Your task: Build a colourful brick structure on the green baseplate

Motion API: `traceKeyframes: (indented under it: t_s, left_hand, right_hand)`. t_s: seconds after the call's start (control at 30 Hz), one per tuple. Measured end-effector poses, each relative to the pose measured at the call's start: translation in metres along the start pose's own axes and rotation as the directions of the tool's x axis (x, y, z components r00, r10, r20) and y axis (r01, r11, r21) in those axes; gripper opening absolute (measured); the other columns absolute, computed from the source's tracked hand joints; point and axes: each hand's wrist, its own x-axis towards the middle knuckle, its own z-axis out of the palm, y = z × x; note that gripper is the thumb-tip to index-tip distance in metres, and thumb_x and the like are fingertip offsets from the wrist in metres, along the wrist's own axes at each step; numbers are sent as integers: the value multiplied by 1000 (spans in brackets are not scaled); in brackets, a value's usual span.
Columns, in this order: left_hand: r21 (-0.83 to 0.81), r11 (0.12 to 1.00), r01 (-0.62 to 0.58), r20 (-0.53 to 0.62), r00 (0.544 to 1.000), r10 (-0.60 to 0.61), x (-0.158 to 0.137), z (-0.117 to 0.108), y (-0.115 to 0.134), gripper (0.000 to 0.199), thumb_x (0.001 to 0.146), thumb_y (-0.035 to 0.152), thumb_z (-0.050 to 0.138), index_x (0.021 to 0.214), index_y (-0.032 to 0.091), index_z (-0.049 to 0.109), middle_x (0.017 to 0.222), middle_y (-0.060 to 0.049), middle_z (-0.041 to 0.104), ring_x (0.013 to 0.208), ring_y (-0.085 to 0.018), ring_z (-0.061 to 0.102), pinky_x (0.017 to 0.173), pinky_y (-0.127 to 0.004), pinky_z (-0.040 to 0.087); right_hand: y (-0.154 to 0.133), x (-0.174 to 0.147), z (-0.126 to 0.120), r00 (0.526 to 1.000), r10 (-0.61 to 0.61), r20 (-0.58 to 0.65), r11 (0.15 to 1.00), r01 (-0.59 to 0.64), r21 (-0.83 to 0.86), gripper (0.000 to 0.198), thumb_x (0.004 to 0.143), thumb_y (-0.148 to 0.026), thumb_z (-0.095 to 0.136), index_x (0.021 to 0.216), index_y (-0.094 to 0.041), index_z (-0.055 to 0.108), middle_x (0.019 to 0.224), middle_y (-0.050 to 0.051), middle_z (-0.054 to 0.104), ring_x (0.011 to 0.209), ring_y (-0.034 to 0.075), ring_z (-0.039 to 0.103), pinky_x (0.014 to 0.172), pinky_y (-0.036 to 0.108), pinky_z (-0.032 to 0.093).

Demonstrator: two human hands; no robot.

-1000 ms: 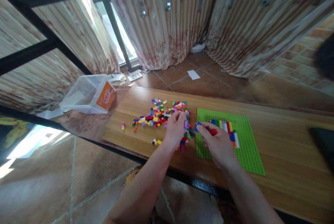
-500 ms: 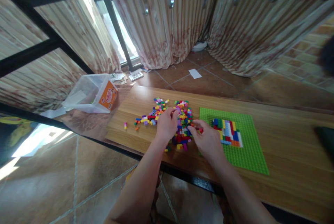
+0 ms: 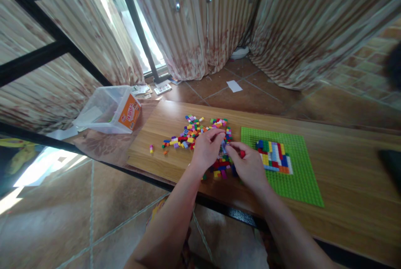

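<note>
Over a pile of small toy building bricks [image 3: 189,138], my left hand [image 3: 207,148] is closed, thumb and fingers pinched together; what sits between them is too small to make out. Close on its right is my right hand [image 3: 250,163], fingers curled around a red brick [image 3: 242,153]. A bluish-purple brick [image 3: 223,147] shows between the fingertips of both hands; which hand grips it is unclear. Right of my hands lies a green baseplate [image 3: 300,168], bearing a flat patch of joined multicoloured bricks [image 3: 275,158]. My hands hide part of the pile.
The wooden table [image 3: 347,168] runs long from left to right. Beyond its left end a clear plastic box [image 3: 108,108] with an orange label lies on its side. A dark object [image 3: 390,166] sits at the right edge. A pink-and-yellow brick piece [image 3: 151,148] lies apart on the left.
My left hand has shifted slightly right, and its fingertips are now nearer my right hand's. A bluish-purple brick now shows between them. The baseplate bricks look unchanged.
</note>
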Motion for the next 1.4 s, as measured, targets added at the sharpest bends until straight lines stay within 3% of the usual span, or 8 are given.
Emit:
traceKeyframes:
  t_s: [0.23,0.47,0.6,0.73,0.83,0.93,1.17,1.4]
  left_hand:
    - [-202,976,77,-12,997,-81,0,3,4,17,85,26,59,88,17,75,79,-3,72,68,-12,62,68,-21,48]
    - [-324,916,237,-127,948,-290,5,-10,7,20,85,34,59,82,16,67,55,5,56,43,-7,46,43,-18,37]
    - [-476,815,330,-77,908,-413,4,-8,13,18,85,32,59,80,16,63,53,6,54,42,-7,47,41,-18,36]
    - [-587,702,402,41,881,-471,3,-7,17,19,84,33,63,84,14,65,58,4,58,46,-7,51,43,-18,40]
    - [-619,662,422,115,883,-456,0,-6,19,23,79,35,69,85,14,65,59,4,58,46,-7,51,44,-18,40]
    - [-622,654,431,176,891,-419,-3,-2,22,23,74,32,74,86,14,66,61,4,59,49,-6,53,47,-18,42]
    - [-564,687,457,270,889,-370,-11,28,24,23,74,27,73,90,13,66,68,2,61,56,-7,56,56,-20,47]
    - [-569,640,516,345,857,-384,-18,57,29,25,70,29,77,86,12,68,71,1,63,62,-8,57,62,-22,47]
  right_hand:
    - [-7,1,-5,983,174,66,926,-186,329,44,72,-55,71,92,-16,71,77,4,70,63,15,60,42,22,42]
    - [2,0,-3,999,27,-29,999,-27,-19,34,73,-45,71,95,-19,71,83,5,72,59,15,59,55,30,51]
    - [2,1,-6,998,-13,-55,998,9,-65,40,74,-42,70,106,-19,70,89,4,73,61,14,57,62,31,51]
    - [-3,2,-25,996,86,-18,979,-81,188,44,71,-40,72,110,-20,69,92,5,73,75,16,62,64,29,50]
    - [-4,-1,-48,987,156,39,886,-157,437,42,70,-37,74,108,-21,69,95,5,72,76,14,63,62,26,51]
    - [3,-3,-76,985,169,-19,855,-137,499,38,67,-35,78,103,-22,71,91,4,72,78,14,65,69,28,56]
    - [28,0,-125,935,144,-324,948,-37,316,49,61,-43,82,103,-20,70,87,6,74,73,19,70,62,31,58]
    - [40,-1,-143,907,69,-415,996,-83,-15,41,72,-48,73,100,-18,73,82,8,76,60,15,64,52,26,50]
